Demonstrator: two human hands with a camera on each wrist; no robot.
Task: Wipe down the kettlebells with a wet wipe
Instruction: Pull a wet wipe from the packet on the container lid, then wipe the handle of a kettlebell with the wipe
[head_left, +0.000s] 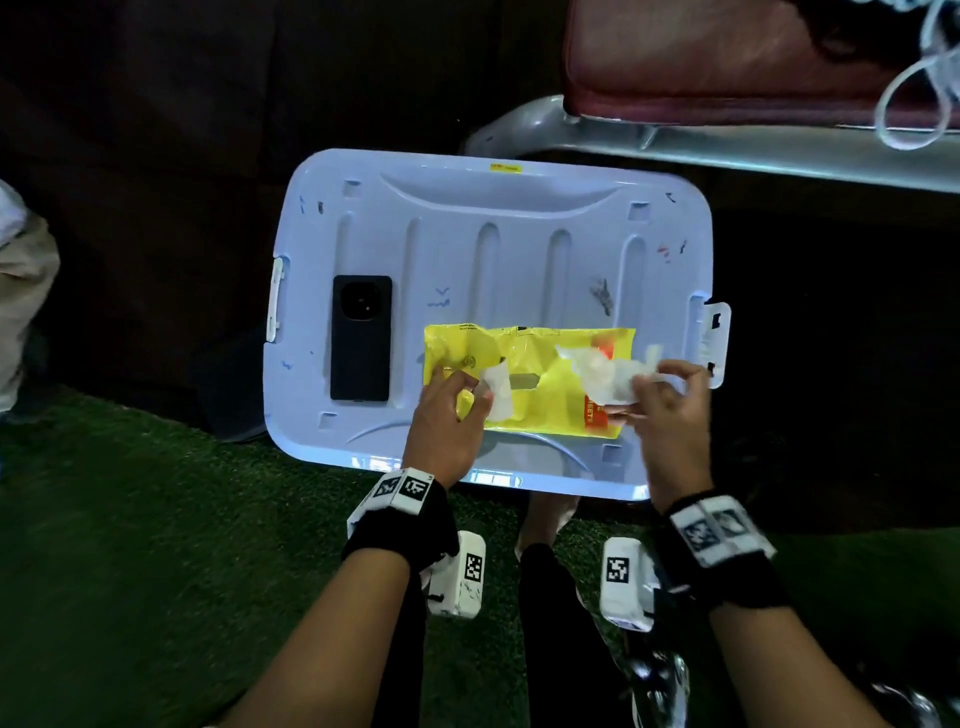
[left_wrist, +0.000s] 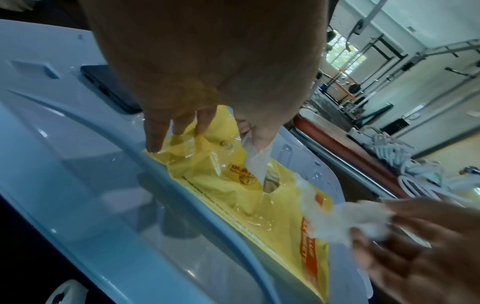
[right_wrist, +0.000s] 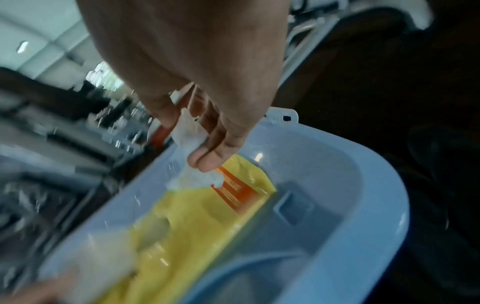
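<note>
A yellow wet wipe pack (head_left: 545, 405) (left_wrist: 233, 197) (right_wrist: 202, 222) lies on a pale blue bin lid (head_left: 493, 249). My left hand (head_left: 475, 387) (left_wrist: 244, 135) pinches the pack's white seal flap (head_left: 498, 397) (left_wrist: 255, 166), peeled back from the opening, while its other fingertips press the pack's left end. My right hand (head_left: 660, 379) (right_wrist: 200, 152) grips a crumpled white wet wipe (head_left: 602, 374) (right_wrist: 192, 131) (left_wrist: 337, 218) just above the pack's right end, clear of the opening. No kettlebell shows plainly in any view.
A black phone (head_left: 361, 338) lies on the lid left of the pack. A maroon padded bench (head_left: 727, 62) on a grey frame stands behind the lid, with white cord (head_left: 924, 88) on it. Green turf (head_left: 130, 519) covers the floor. My legs are below the lid.
</note>
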